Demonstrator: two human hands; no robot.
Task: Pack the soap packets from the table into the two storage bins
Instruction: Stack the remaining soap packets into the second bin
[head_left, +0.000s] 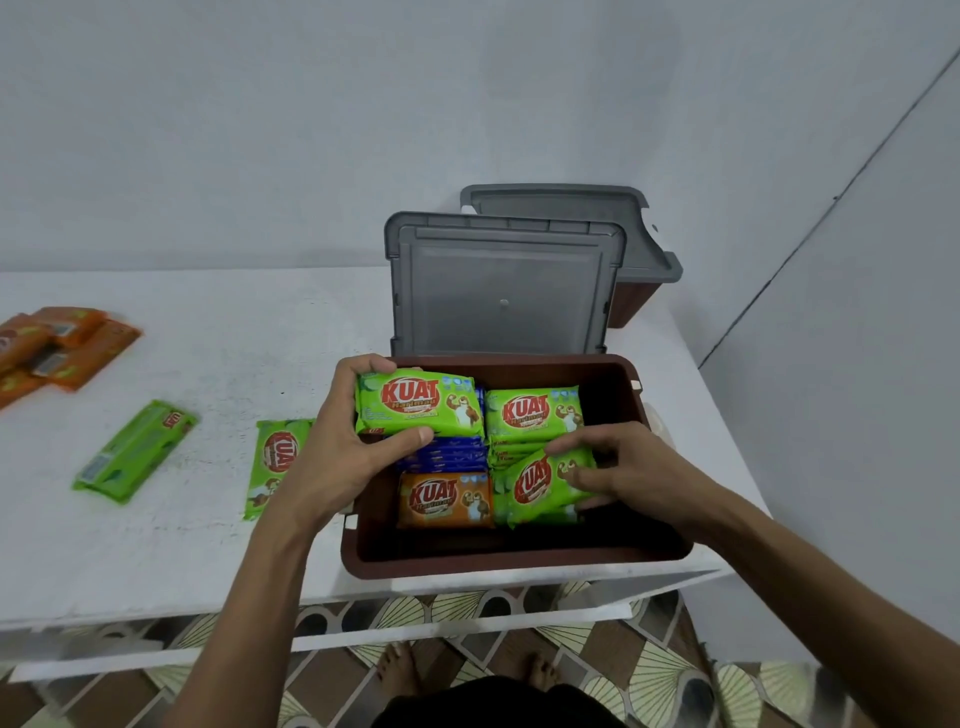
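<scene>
The left hand (343, 457) grips a green packet (418, 402), long axis crosswise, over the far left corner of the brown bin (519, 564) at the table's (182, 561) front right edge. The right hand (623, 467) pinches a tilted packet (540, 486) by the bin's right wall. The nearest loose packet (278, 462) lies just left of the bin, lengthwise front to back, closer to the left hand.

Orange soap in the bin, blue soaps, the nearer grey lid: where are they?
orange soap packet (445, 500): head view, its printed front.
blue soap packets (457, 454): head view, the stack's top.
nearer grey lid (506, 301): head view, its flat middle.
</scene>
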